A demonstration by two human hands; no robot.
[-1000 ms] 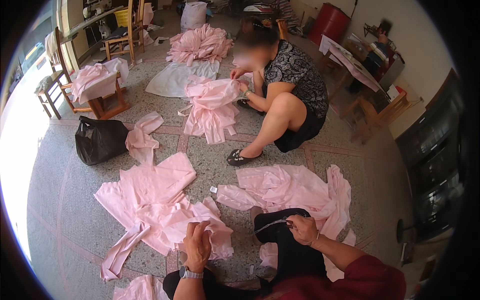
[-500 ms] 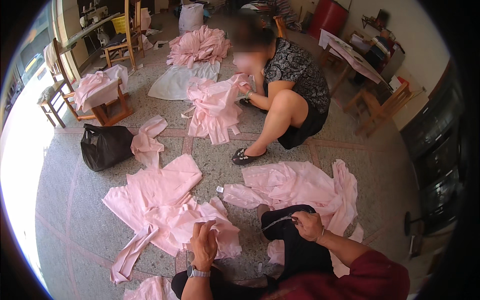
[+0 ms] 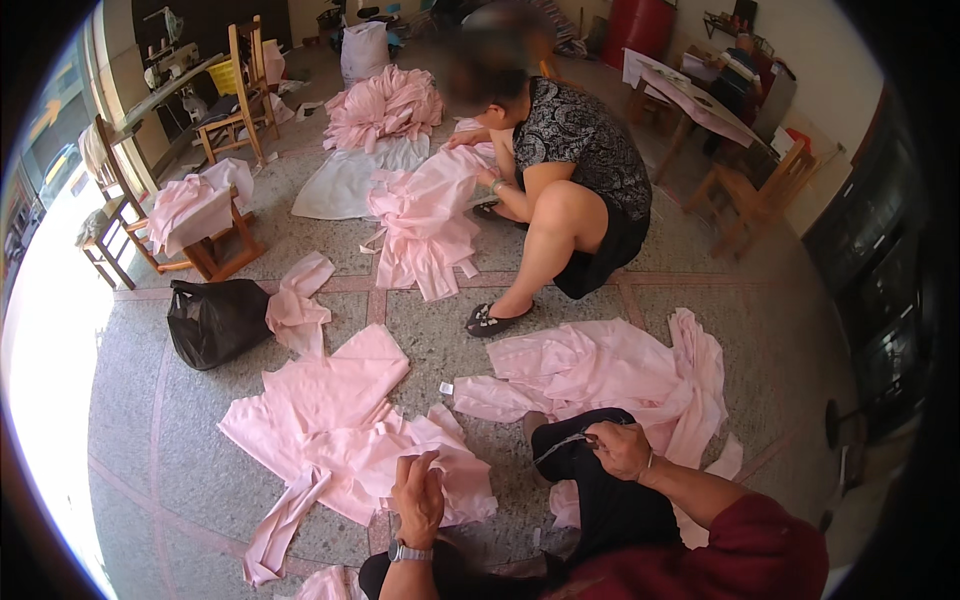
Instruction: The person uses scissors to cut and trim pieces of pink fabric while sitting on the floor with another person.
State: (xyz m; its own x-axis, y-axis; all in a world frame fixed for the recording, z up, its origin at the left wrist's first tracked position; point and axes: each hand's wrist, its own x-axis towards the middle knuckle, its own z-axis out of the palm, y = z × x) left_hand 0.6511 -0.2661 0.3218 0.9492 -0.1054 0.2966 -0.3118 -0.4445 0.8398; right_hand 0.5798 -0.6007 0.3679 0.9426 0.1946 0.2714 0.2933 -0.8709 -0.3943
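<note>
Pinching a thin, pale strand [image 3: 563, 443] above the black-trousered leg [image 3: 618, 515], the right hand [image 3: 622, 452] is nearly closed; the left hand [image 3: 417, 495] curls beside crumpled pink fabric pieces [image 3: 330, 430], its grip unclear. These cover speckled grey stone floor [image 3: 435, 350]; beyond, a person [image 3: 585, 150] crouches near a brown wooden chair [image 3: 768, 200].

Left hand [image 3: 418, 497] raised, curled; right hand [image 3: 622, 452] in pinch.

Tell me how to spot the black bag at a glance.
On the speckled floor, find the broad pink heap by the left hand. Beyond it, toward the bright left side, sits the black bag: glossy, crinkled plastic, unlike the pale pink cloth beside it.
</note>
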